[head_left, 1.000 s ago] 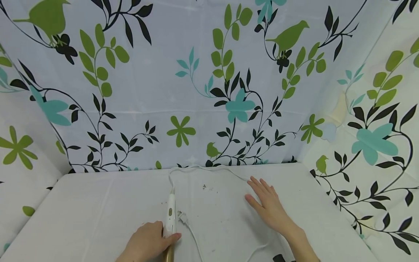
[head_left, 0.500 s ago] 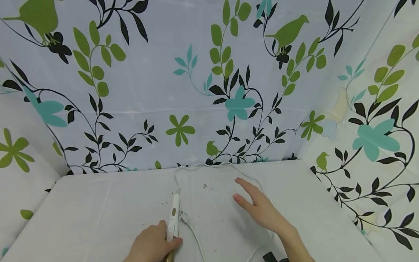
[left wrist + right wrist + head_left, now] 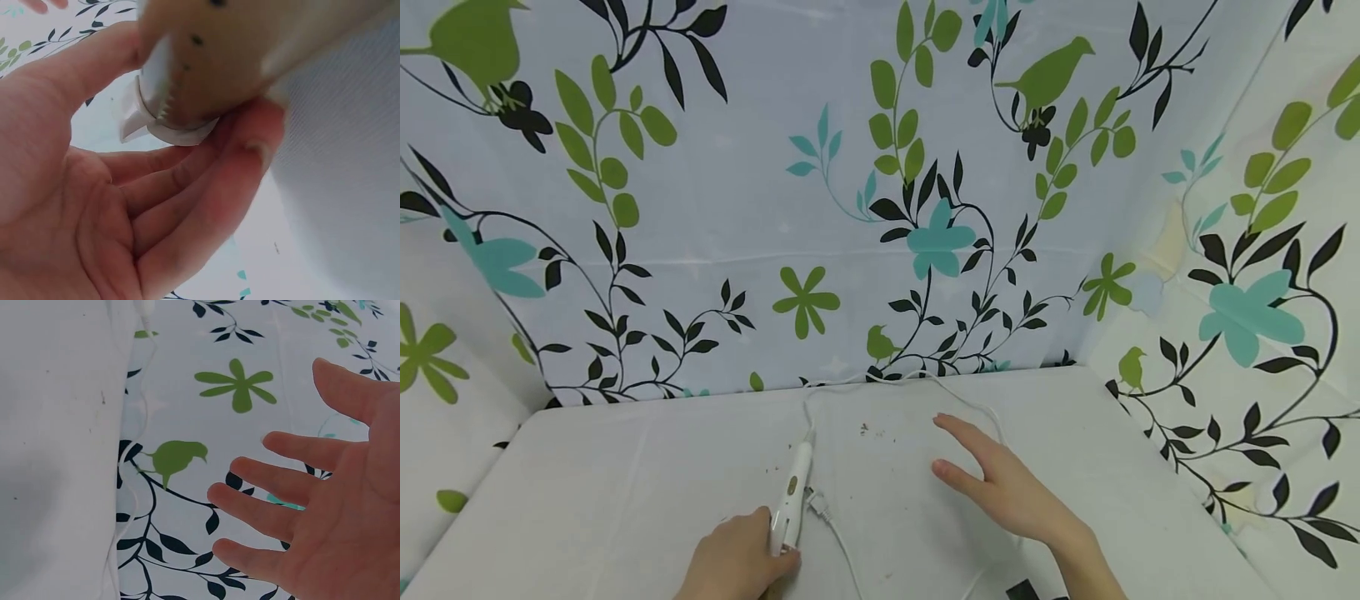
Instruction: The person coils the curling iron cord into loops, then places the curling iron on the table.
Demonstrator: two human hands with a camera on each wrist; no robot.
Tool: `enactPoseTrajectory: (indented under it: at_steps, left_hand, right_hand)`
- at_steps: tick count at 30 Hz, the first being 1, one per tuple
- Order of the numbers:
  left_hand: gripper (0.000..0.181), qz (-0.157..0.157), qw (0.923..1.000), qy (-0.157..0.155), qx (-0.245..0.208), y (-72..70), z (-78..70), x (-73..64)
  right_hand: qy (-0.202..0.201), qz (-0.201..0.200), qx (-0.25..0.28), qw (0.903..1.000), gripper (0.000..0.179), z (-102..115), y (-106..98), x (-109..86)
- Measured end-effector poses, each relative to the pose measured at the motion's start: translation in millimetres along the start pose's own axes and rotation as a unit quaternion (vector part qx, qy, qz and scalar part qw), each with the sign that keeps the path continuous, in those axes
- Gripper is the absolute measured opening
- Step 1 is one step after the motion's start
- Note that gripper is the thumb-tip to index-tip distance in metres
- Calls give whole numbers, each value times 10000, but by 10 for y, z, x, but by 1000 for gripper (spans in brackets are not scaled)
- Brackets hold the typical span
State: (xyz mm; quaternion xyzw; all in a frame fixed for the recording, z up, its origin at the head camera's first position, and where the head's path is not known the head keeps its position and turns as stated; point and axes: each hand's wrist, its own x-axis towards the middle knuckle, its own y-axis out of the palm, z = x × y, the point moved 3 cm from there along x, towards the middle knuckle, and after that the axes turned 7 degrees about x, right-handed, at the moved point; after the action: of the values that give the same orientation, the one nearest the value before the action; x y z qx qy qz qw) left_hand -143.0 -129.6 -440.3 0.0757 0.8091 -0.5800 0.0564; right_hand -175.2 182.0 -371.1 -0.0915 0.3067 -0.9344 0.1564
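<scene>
A curling iron [image 3: 793, 492] with a white handle and a gold barrel lies at the front middle of the white table, its handle pointing away from me. My left hand [image 3: 733, 557] grips it where handle and barrel meet. In the left wrist view, thumb and fingers wrap around the gold barrel [image 3: 212, 62] beside the white clamp lever [image 3: 135, 114]. Its white cord [image 3: 977, 406] leaves the handle end, runs along the table's back edge and bends down on the right. My right hand [image 3: 1003, 493] hovers above the table by that cord, fingers spread and holding nothing.
A white plug [image 3: 817, 503] with its lead lies just right of the iron. A small black object [image 3: 1021, 590] shows at the bottom edge near the right forearm. Dark specks [image 3: 864, 429] dot the table [image 3: 587, 492]. Patterned cloth [image 3: 737, 167] hangs behind and at both sides.
My right hand has shifted a little left and away from the cord, which now lies to its right. The iron has tilted slightly, with my left hand still gripping it.
</scene>
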Motion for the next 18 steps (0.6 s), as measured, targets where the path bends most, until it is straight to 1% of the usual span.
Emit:
enactPoseTrajectory:
  at_steps: [4, 8, 11, 13, 15, 18]
  left_hand:
    - [36, -107, 9998, 57, -162, -62, -7, -12]
    - [36, -376, 9981, 277, -397, -115, -39, -6]
    - [37, -445, 9963, 432, -595, -146, -74, -4]
    - [40, -481, 9954, 524, -649, -167, -95, -13]
    - [45, -657, 9943, 651, -534, -195, -114, -37]
    - [50, -1169, 9883, 917, -343, -248, -136, -96]
  right_hand:
    - [45, 84, -27, 10000, 65, 46, -21, -47]
    - [-24, 79, -69, 9999, 64, 84, -55, -68]
    - [-37, 107, -67, 9999, 65, 94, -68, -72]
    - [-43, 132, -43, 9999, 66, 98, -68, -72]
    - [-37, 145, -24, 9999, 66, 103, -65, -73]
    - [-70, 101, -10, 9999, 63, 122, -54, -74]
